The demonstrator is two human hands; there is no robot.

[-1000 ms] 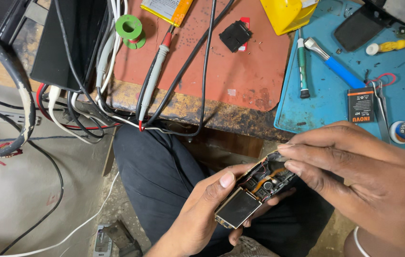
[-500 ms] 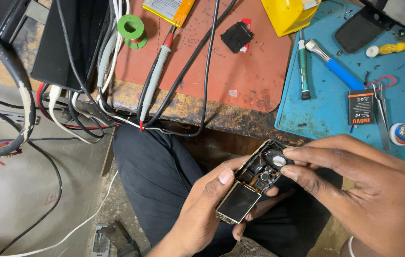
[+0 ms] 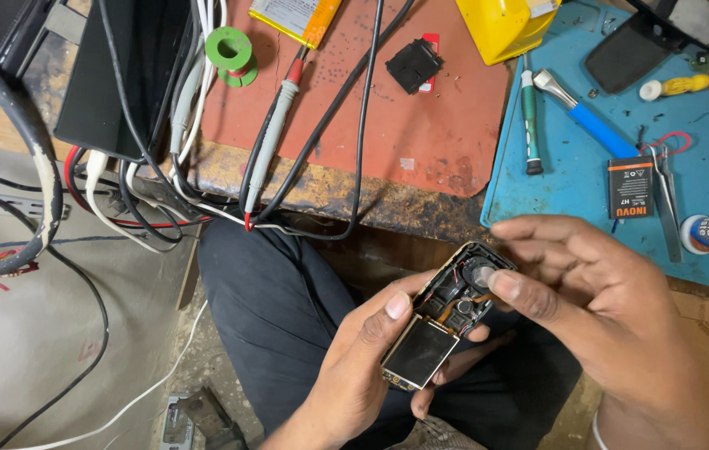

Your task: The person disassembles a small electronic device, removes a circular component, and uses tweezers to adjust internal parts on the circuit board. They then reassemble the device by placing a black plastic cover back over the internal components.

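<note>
Cluttered bench [image 3: 329,187], red mat [image 3: 421,125], blue mat [image 3: 588,196]

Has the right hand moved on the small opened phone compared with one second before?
Yes. The right hand slid its fingertips toward the top end of the small opened phone, nearer the blue mat.

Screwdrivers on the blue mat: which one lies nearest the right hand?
The blue-handled screwdriver, lying diagonally mid-mat, just above the right hand. The green one sits at the mat's left edge; the yellow one lies farther up.
</note>
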